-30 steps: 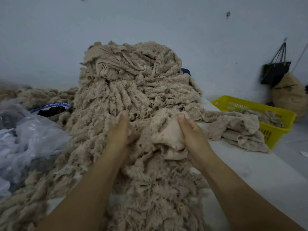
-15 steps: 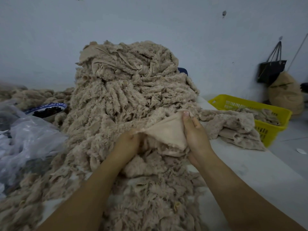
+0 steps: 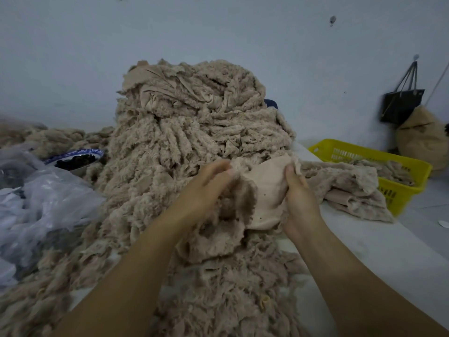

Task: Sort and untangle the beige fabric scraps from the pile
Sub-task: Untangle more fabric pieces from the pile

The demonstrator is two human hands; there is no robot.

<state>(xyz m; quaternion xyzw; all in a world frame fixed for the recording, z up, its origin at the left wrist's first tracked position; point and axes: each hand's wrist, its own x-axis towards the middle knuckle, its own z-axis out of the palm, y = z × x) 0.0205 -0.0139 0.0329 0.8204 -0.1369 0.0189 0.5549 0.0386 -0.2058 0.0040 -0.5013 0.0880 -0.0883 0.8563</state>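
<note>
Two hands w/ one scrap (image 3: 264,190) between them, in front of the big beige pile (image 3: 189,132). A sec ago both hands are dug into the pile's near face w/ the piece bunched up; half a sec ago it's pulled taut; now it's raised a bit and opened out, smooth pale backing facing the person, fuzzy part flopping down on the left side. Looks to me like this piece is mostly free of the tangle, though its lower fringe drapes onto the loose scraps below and I can't tell if it's still snagged there. Left hand (image 3: 206,188) has fingers curled in, pinching the scrap's top left edge. Right hand (image 3: 300,198) clamps the top right corner, thumb in front, other fingers hidden behind the cloth. So the scrap hangs between and below both grips, just near of the pile. On the right, just beside the right hand, sits a flatter stack (image 3: 349,188) of similar pieces on the table (image 3: 388,251), partly against a yellow basket (image 3: 413,164) w/ more scraps inside; prob. the sorted lot, so that's my guess for where this one goes. Left side: clear plastic bag (image 3: 41,198) and a blue-rimmed bowl (image 3: 75,161) of sth dark, both touching the pile's edge. Most of the pile is untouched, so the job's early.
</note>
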